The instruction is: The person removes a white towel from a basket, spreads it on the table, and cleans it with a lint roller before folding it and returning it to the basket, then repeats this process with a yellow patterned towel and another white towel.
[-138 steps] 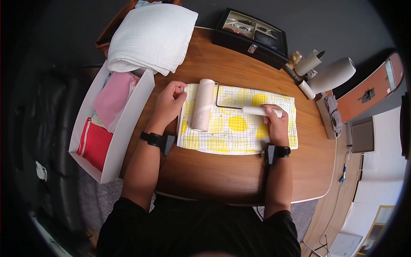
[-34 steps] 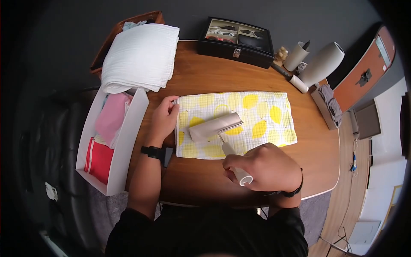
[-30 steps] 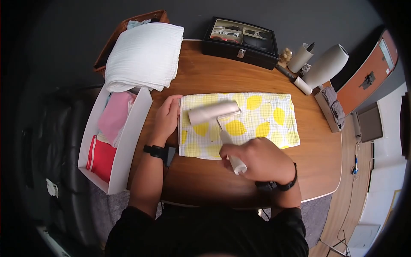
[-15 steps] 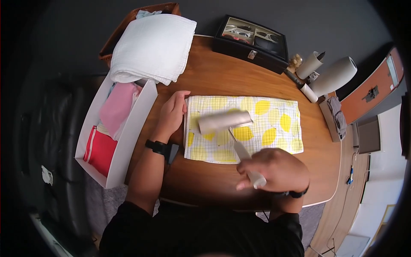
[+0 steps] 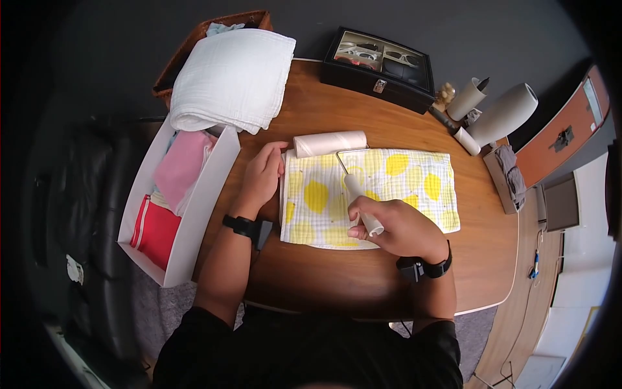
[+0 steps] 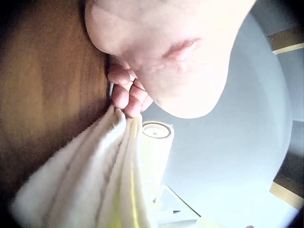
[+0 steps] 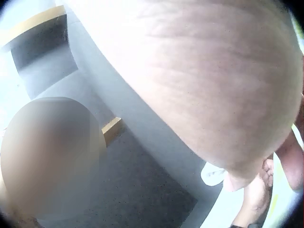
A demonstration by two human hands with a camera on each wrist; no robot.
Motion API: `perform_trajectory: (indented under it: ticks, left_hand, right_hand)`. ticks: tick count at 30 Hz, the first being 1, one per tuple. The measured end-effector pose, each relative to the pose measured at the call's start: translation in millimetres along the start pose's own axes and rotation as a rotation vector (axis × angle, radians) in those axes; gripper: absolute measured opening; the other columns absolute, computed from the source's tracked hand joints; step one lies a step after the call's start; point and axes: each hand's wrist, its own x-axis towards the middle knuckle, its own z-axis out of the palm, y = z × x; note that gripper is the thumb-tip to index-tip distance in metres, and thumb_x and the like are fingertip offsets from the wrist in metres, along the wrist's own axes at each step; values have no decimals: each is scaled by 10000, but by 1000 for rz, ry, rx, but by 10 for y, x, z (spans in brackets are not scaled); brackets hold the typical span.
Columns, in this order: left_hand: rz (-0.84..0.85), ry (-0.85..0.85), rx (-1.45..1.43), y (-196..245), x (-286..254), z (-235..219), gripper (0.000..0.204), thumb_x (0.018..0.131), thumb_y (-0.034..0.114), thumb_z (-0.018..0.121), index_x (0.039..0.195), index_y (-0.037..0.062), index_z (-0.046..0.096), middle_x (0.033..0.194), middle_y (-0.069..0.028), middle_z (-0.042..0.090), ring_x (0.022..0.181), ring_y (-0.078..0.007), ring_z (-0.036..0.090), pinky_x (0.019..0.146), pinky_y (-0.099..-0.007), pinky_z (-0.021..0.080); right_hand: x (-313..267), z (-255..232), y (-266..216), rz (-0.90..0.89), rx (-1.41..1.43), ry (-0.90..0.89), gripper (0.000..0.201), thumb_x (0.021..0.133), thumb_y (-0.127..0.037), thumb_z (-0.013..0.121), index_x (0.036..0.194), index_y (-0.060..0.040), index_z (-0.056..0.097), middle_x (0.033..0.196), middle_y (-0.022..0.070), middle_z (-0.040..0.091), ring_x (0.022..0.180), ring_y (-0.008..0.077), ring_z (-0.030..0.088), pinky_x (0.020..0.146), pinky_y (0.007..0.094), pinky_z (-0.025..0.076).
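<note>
Lint roller (image 5: 330,144) is held by its white handle (image 5: 353,185) in the right hand (image 5: 402,227), fingers curled round it. The lemon cloth (image 5: 317,194) is pinched at its far left corner by the left hand (image 5: 261,174). Just beside that hand, the rolling end lies over the cloth's far edge. Its flat round face is shown by the left wrist view, not from above. Beyond, at the table's (image 5: 486,253) far edge, a black glasses box (image 5: 379,68) is seen.

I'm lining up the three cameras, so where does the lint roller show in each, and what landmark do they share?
Head: lint roller, upper middle, at the far edge of the cloth.
Left wrist: lint roller, lower middle, end facing the camera.
Right wrist: apparently only its white handle end, lower right.
Shared landmark: left hand, visible in all three.
</note>
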Motion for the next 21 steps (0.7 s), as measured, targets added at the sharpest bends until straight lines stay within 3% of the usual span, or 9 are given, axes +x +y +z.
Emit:
perform_trajectory:
  ticks: [1,4,8,12,18,21]
  left_hand:
    - [10,-4,-6,-38,8,1,350,1156,212,465,1343,7,679,804,-11,607,756,-103,583,716,-283,497]
    - [32,-8,4,-107,4,-6,327,1118,135,485,1357,10,669,818,-11,617,760,-103,592,720,-282,504]
    - [39,-10,72,-3,-12,1,343,1078,66,494,1374,12,659,823,-7,616,772,-103,597,740,-277,509]
    - [34,-29,51,0,-8,-14,357,1058,30,497,1379,6,652,820,-3,604,785,-102,598,760,-274,511]
    - [22,-41,-8,4,-11,-8,367,1035,-7,512,1376,6,648,838,4,594,782,-97,587,762,-270,507]
    - [61,-38,13,-24,-16,-10,375,1032,-9,512,1381,13,647,836,7,585,772,-98,574,751,-268,498]
  right_hand:
    - [-21,-7,-27,12,-35,21,272,1016,-346,780,1108,-137,635,811,123,721,730,369,730,666,444,557]
    - [-176,-203,-240,-31,-96,-184,298,1016,-388,775,1086,-135,634,788,115,715,711,364,725,646,449,554]
    - [-378,-292,-374,-146,37,-320,306,1008,-414,779,1034,-146,634,725,99,693,674,340,720,604,450,545]
    - [-359,-248,-438,-95,-64,-241,304,1018,-413,765,1033,-140,631,721,107,691,674,349,718,601,455,541]
    - [-81,-25,-132,-20,-104,-86,332,1023,-412,743,1067,-104,625,735,161,677,703,396,700,661,481,528]
    - [-134,-110,-185,-16,-133,-112,317,1017,-413,754,1035,-121,631,740,134,692,696,361,713,641,462,539]
